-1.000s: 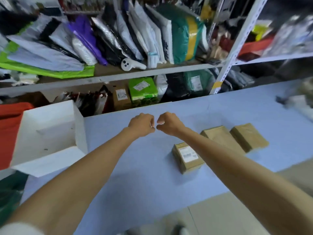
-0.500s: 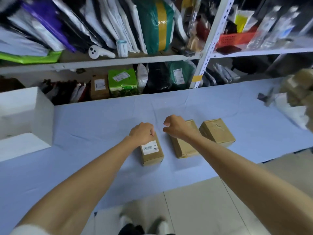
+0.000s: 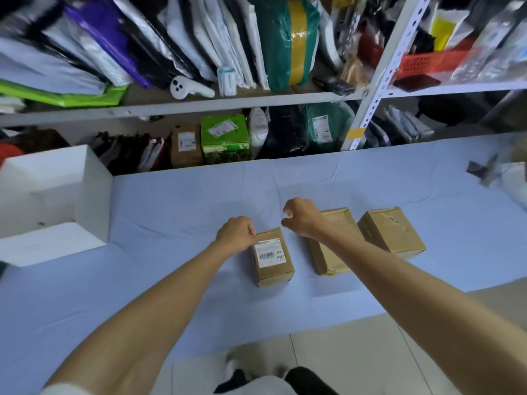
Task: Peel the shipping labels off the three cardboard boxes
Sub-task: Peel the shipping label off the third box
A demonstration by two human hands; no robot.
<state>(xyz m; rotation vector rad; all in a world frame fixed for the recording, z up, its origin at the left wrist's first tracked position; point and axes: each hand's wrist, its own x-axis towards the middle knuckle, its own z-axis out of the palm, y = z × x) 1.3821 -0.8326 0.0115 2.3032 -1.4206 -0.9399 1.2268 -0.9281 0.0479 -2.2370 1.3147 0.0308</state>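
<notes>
Three small brown cardboard boxes stand in a row on the light blue table (image 3: 185,201). The left box (image 3: 273,266) carries a white shipping label (image 3: 268,252) with a barcode on top. My left hand (image 3: 236,234) is a closed fist resting against that box's far left corner, at the label's edge. The middle box (image 3: 330,252) is partly hidden by my right forearm; its top shows no label. My right hand (image 3: 299,216) hovers as a loose fist over the middle box's far left side, holding nothing. The right box (image 3: 390,232) has a bare, scuffed top.
An open white box (image 3: 57,195) sits at the table's left. Shelves (image 3: 199,105) behind the table hold mailer bags, parcels and a white controller (image 3: 188,88). Crumpled white and grey material (image 3: 502,178) lies at the far right. The floor and my feet show below the table's near edge.
The view has swung so the boxes sit nearer the centre. My fists, side by side above the table a second ago, have separated and dropped to the left and middle boxes.
</notes>
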